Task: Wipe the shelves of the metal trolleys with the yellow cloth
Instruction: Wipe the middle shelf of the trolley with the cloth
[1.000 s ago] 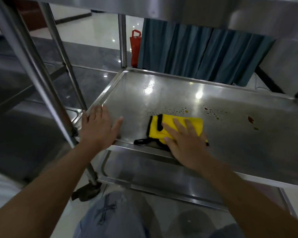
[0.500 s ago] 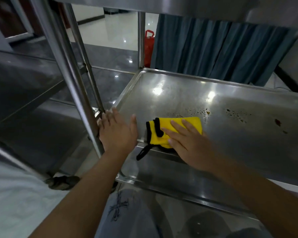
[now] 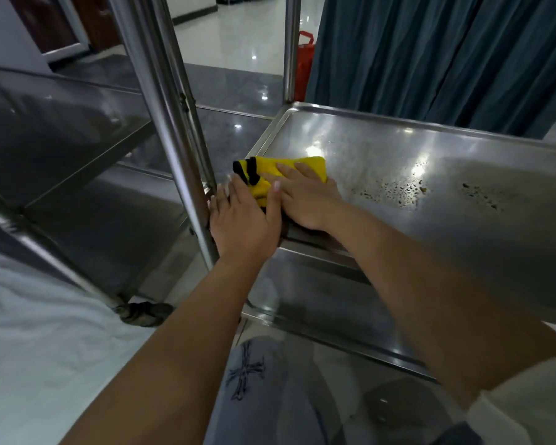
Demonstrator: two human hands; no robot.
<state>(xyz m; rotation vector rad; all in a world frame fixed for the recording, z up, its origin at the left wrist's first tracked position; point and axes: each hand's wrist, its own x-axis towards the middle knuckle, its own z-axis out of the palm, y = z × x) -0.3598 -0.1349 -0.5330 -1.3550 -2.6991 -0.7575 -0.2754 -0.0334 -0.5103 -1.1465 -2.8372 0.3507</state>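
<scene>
A: What lies nearest the viewer?
B: Two bare forearms reach forward above a knee in grey cloth with a stitched cross [image 3: 245,374]. Beneath them runs the lower shelf [image 3: 318,303] of the trolley.

A: How does the left hand lie?
B: The left hand [image 3: 243,216] lies flat, fingers straight and slightly spread, at the near left corner of the middle shelf [image 3: 463,220], beside the upright post [image 3: 177,149]. Its thumb lies against the right hand, and its fingertips touch the black-edged end of the yellow cloth [image 3: 305,165].

A: And the right hand?
B: The right hand [image 3: 302,197] presses the cloth down with straight fingers held fairly close together; it does not pinch the cloth.

A: Where is the cloth?
B: On the middle shelf, near its left rim, folded, largely under the right hand.

A: What lies beyond?
B: Droplets and small brown specks [image 3: 408,187] mark the shelf to the right of the hands. A second trolley [image 3: 61,130] stands at left. Farther off hang a blue curtain [image 3: 430,59] and a red bag [image 3: 305,59], on a glossy floor [image 3: 247,36].
</scene>
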